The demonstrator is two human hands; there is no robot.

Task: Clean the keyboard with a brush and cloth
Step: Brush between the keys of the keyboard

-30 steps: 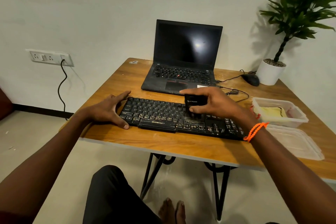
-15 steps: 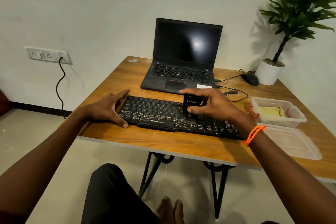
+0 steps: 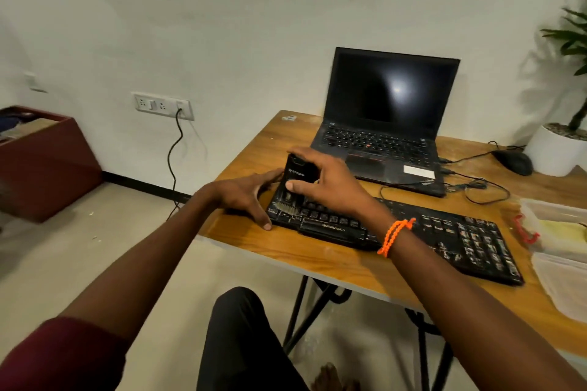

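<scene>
One table [image 3: 333, 263] carries one laptop [image 3: 381, 124] beyond the right hand [image 3: 330, 184] and one keyboard [image 3: 444, 232] under it. Far to its right, one clear tub [image 3: 540, 209] holds something yellow. The right hand grips one brush [image 3: 293, 184] on the keyboard's left end; the left hand [image 3: 247, 194], fingers spread, presses that end.

On the tabletop [image 3: 333, 259] I count one keyboard [image 3: 444, 232], one brush [image 3: 293, 182] at its left end, one laptop [image 3: 386, 124] behind it, one mouse [image 3: 514, 162], one plant pot [image 3: 554, 149], and two hands [image 3: 244, 195] [image 3: 330, 182].
</scene>
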